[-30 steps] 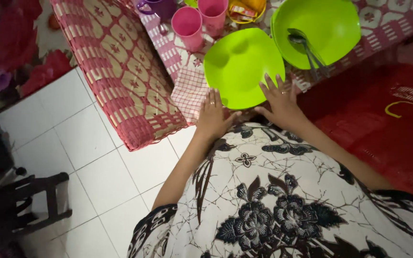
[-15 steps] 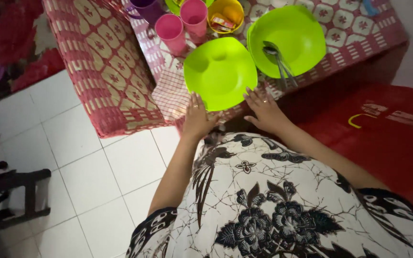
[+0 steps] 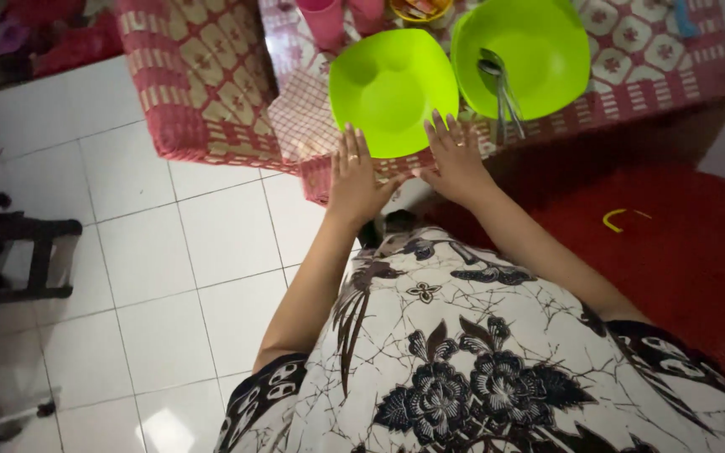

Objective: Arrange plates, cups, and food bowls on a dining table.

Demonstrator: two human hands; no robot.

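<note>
A lime green square-ish plate (image 3: 393,88) lies on a table covered with a red and white patterned cloth (image 3: 631,63). My left hand (image 3: 354,180) rests flat at the plate's near left edge, fingers spread, a ring on one finger. My right hand (image 3: 456,159) rests at the near right edge, also spread and ringed. Both hands touch the plate's rim; neither grips anything. Behind it to the right sits a second green plate (image 3: 530,50) holding metal spoons (image 3: 501,84).
Pink cups (image 3: 325,21) and a yellow bowl (image 3: 417,10) stand at the table's far side. A red checked cloth (image 3: 304,117) lies left of the plate. A red woven chair (image 3: 199,80) is at left, a red surface (image 3: 673,243) at right, a dark stool (image 3: 18,256) on white tiles.
The view has shifted, so the table sits higher in the frame. Both hands stay at the near edge of the green plate, fingers now stretched further up along its rim.
</note>
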